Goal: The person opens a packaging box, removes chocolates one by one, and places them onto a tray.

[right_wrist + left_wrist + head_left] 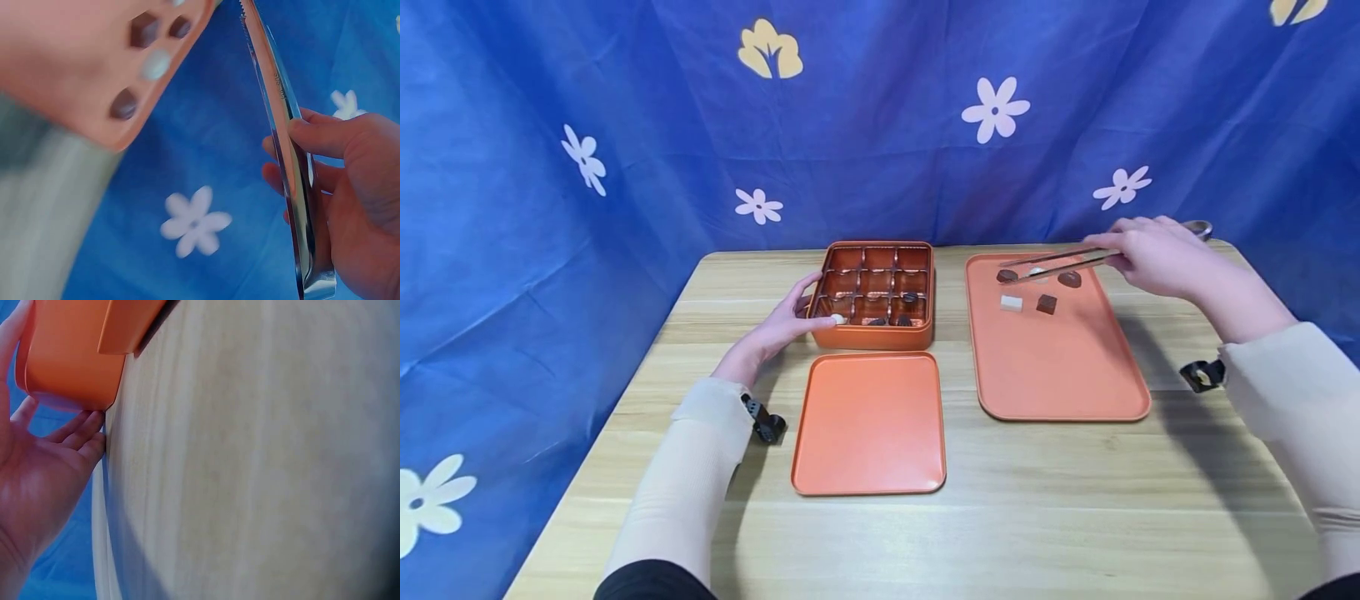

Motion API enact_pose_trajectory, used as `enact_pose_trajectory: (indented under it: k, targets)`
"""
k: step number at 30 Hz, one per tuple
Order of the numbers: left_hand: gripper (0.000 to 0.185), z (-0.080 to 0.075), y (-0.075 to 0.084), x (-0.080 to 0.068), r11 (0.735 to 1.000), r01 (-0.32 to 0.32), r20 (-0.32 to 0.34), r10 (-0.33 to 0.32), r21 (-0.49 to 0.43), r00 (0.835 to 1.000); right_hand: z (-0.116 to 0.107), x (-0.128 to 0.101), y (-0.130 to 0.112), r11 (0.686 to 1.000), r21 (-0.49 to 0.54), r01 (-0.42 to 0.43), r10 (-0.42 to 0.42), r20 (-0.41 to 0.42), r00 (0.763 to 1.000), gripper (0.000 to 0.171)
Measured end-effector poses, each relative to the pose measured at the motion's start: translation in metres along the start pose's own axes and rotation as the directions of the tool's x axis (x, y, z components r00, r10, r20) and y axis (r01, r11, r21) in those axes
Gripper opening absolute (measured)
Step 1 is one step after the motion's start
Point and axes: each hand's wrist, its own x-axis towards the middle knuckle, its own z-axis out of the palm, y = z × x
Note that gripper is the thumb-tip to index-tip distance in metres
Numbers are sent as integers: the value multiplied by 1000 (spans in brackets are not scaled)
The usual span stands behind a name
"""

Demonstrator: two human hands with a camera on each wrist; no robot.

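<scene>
My left hand (778, 327) rests at the near-left corner of an orange divided box (874, 337), its thumb on the front rim. In the left wrist view its slightly bent fingers (81, 431) touch the box's side. A white chocolate (838, 319) and several dark ones sit in the box's compartments. My right hand (1157, 254) holds metal tongs (1093, 257) over the far end of an orange tray (1060, 383). Their arms stand apart, the tips near a round dark chocolate (1007, 275). A white square chocolate (1011, 303) and brown cube (1047, 304) lie nearer me.
A square orange lid (868, 425) lies on the wooden table (1060, 508) in front of the box. The larger tray stands to the box's right. A blue flowered cloth (880, 125) hangs behind the table.
</scene>
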Motion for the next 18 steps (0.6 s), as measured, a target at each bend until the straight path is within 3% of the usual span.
enact_pose_trajectory:
  k: [4, 11, 18]
  targets:
    - [90, 0, -1, -1, 1000, 0, 1, 0, -11, 1000, -9, 26, -19, 998, -3, 56, -56, -3, 998, 37]
    - [90, -6, -29, 14, 1000, -26, -35, 27, 14, 999, -18, 66, -49, 996, -10, 91, -90, 64, 994, 41]
    - [90, -4, -33, 15, 999, -42, -28, 43, 11, 999, -13, 93, -66, 995, -6, 101, -99, 149, 984, 41]
